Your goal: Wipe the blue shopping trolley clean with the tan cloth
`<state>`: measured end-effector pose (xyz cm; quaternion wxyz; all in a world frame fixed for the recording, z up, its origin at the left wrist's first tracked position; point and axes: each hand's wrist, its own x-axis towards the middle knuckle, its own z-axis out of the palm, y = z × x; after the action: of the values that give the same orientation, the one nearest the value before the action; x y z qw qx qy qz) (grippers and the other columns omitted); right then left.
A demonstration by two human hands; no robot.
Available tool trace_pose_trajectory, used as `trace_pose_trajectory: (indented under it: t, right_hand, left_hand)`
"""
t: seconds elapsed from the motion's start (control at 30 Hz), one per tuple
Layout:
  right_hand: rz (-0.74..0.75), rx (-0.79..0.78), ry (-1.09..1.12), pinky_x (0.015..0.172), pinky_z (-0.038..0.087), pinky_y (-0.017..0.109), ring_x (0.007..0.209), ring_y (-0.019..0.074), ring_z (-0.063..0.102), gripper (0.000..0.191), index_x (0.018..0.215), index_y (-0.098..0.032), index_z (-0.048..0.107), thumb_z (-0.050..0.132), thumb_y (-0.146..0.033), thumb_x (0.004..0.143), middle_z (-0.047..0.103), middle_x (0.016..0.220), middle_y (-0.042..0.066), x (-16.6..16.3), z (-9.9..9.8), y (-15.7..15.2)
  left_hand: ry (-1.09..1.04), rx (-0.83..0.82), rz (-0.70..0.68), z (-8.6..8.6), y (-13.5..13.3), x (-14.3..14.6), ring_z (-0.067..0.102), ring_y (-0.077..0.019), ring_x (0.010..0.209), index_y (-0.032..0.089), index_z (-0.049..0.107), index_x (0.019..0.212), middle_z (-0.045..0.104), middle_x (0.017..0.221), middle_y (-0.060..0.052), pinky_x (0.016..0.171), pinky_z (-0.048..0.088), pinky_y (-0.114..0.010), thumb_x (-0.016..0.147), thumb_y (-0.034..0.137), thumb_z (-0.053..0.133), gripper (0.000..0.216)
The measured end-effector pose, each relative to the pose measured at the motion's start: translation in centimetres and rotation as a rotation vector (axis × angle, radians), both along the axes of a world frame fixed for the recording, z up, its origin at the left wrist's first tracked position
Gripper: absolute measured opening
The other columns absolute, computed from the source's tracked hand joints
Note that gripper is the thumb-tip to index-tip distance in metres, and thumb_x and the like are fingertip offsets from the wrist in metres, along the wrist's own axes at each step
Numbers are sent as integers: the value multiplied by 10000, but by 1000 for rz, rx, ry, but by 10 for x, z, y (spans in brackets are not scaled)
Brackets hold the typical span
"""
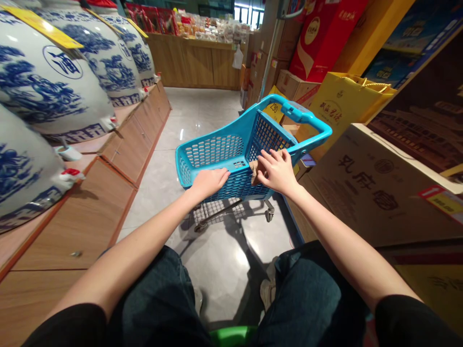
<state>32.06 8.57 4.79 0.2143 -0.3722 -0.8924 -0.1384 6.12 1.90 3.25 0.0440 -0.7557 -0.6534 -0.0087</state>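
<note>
A blue plastic shopping cart stands side-on in front of me, its handle toward the right. My left hand lies over the near rim of the basket, fingers together and curled round it. At the rim further right, my right hand presses a crumpled brown cloth against the basket's side; part of the cloth is hidden under the fingers. The seat flap is a dark blue grid below the handle. No goods show inside the basket.
Large blue-and-white jars line a wooden cabinet on the left. Cardboard boxes and a yellow gift bag crowd the right. A green seat edge shows between my legs. Packaged goods fill a far counter.
</note>
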Motion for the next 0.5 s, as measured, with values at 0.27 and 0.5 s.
trace_pose_trajectory:
  t: [0.27, 0.5]
  right_hand:
    - [-65, 21, -54, 1167, 300, 561, 1457, 406, 414, 566, 1408, -59, 601, 500, -379, 953, 540, 1548, 199, 15, 5, 13]
    - [-93, 33, -43, 1226, 128, 724, 1510, 405, 371, 570, 1449, -88, 562, 451, -381, 972, 518, 1567, 194, 29, 5, 19]
  left_hand:
    - [-41, -5, 1, 1, -1, 1, 754, -303, 979, 192, 693, 1123, 785, 1073, -132, 758, 517, -337, 1093, 465, 235, 533]
    - [0, -10, 7, 2, -1, 1, 756, -300, 974, 203, 687, 1146, 786, 1094, -118, 732, 510, -329, 1097, 468, 220, 539]
